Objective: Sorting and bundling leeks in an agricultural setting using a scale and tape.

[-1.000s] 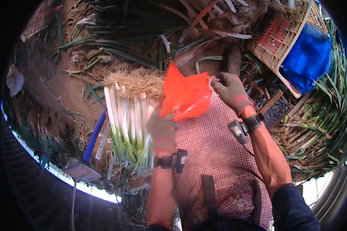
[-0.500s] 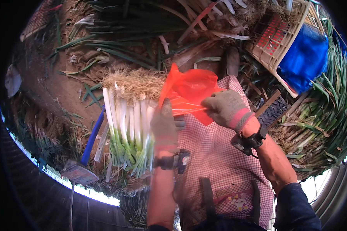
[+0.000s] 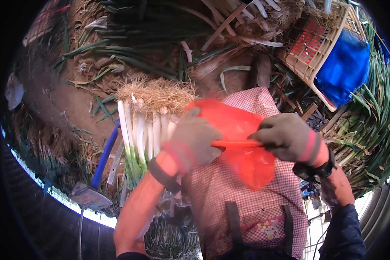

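Observation:
A thin red plastic bag [image 3: 234,123] is stretched between my two hands, above the checked apron on my lap. My left hand [image 3: 190,141], in a grey-brown glove with a pink cuff, is closed on the bag's left side. My gloved right hand [image 3: 288,136] pinches its right side. Between them a narrow strip of the bag is pulled taut, and a loose part hangs below it. Just left of my left hand lies a row of leeks [image 3: 136,130], roots away from me and green ends toward me. My left hand and forearm hide part of them.
A beige plastic crate [image 3: 316,56] with blue plastic sheeting [image 3: 344,65] stands at the far right. Heaped leeks [image 3: 368,125] fill the right side. To the left are a blue bar [image 3: 105,156] and a pale flat box [image 3: 90,196]. More leeks [image 3: 130,56] lie beyond.
Both hands have come nearer to me and apart, the right moving right. The bag's raised, puffed-out upper part has come down, and the bag is now stretched between the hands with a flap hanging.

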